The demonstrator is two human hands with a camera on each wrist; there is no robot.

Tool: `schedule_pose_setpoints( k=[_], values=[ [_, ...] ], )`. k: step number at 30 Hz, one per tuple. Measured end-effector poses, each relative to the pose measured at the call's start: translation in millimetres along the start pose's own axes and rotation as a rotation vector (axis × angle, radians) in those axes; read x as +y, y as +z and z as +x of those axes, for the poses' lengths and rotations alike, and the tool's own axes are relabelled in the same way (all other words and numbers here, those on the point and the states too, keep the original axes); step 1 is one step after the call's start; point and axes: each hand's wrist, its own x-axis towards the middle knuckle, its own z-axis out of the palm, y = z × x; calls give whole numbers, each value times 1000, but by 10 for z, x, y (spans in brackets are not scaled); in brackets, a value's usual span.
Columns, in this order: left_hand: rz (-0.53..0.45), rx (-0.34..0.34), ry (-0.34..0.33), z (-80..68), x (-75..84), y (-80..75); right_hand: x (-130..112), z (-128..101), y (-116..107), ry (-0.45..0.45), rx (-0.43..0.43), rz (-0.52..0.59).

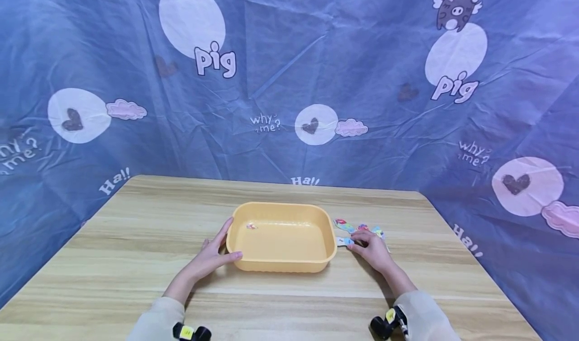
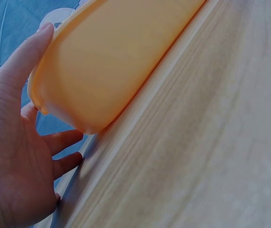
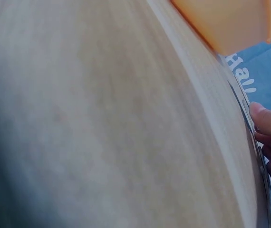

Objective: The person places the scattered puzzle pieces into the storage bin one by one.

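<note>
A shallow yellow-orange plastic basin [image 1: 282,266] with rounded corners stands on the table. My left hand [image 1: 210,255] holds its left end, thumb at the front corner and index finger along the side; the left wrist view shows the lower fingers spread beside its wall. Inside lies a small red-and-white piece [image 1: 251,226]. To the right of the basin, my right hand [image 1: 372,250] pinches a flat blue-and-white cutout [image 1: 344,241] between thumb and fingers, low at the tabletop. Other flat colourful cutouts [image 1: 345,225] lie just beyond that hand, partly hidden by it.
The wooden table [image 1: 280,311] extends on all sides of the basin. Behind it hangs a blue cloth [image 1: 280,80] printed with pigs, hearts and words. A small black camera is strapped to each sleeve.
</note>
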Motion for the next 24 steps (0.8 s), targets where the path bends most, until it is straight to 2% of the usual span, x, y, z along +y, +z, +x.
schedule_pose_setpoints(
  k=[7,15,24],
  values=[
    [3,3,6,4,-24,3,-37,25,-33,93,1,38],
    [7,4,-1,12,-26,9,-86,94,-92,153,5,29],
    [9,9,-2,7,-20,15,-144,180,-122,156,-5,47]
  ],
)
